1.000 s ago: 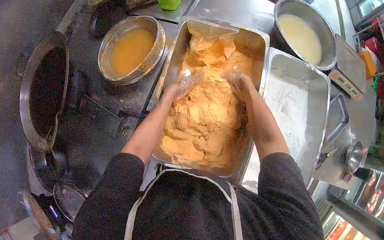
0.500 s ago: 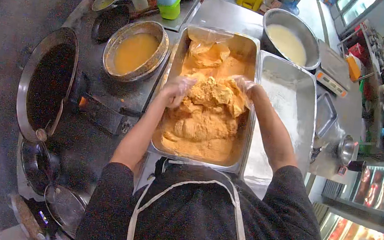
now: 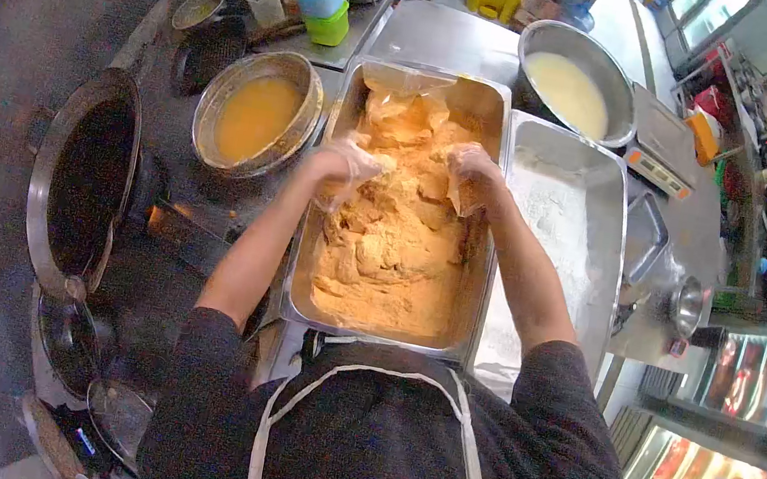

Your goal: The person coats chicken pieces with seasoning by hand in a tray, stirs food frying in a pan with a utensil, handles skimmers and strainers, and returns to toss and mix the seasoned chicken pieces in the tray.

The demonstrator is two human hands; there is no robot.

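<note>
A deep steel tray in front of me holds orange breading flour and several lumpy pieces coated in it. My left hand, in a loose clear plastic glove, is over the left side of the pile, its fingers curled inward. My right hand, gloved the same way, is at the right side with fingers bent down toward the flour. Both look closed, but what they grip is hidden by the gloves and flour. A clear plastic bag dusted orange lies at the tray's far end.
To the left stand a bowl of orange liquid and a large dark wok. On the right are a tray of white flour, a basin of pale liquid and a scale. Blue and green tubs sit at the back left.
The floury heap between my hands has dropped and spread toward the tray's near side. My hands have shifted slightly left in view, the right one farther; the whole view has tilted a little.
</note>
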